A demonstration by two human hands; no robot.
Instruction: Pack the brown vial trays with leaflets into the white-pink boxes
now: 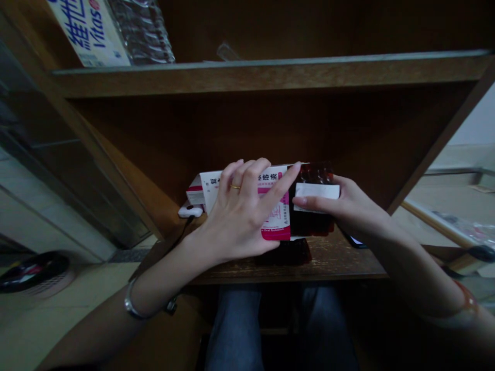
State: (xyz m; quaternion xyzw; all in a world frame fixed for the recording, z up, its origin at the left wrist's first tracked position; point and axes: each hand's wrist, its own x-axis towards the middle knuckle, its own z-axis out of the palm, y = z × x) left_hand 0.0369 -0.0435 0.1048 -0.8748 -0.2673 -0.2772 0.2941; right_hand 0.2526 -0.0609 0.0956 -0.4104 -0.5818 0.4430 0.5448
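My left hand is wrapped over a white and magenta oral solution box, its fingers across the top face. The box's left end flap stands open. At the right end, a dark brown plastic vial tray sticks out of the box. My right hand grips this tray, its thumb pressing a folded white paper against it. How far the tray reaches inside the box is hidden. Another dark piece, perhaps a second tray, lies on the wooden desk below the box.
A white plug or adapter with a black cable sits left of the box. A phone is partly hidden by my right wrist. On the shelf above stand a Vitasoy carton and clear ridged plastic. A lined bin stands on the floor.
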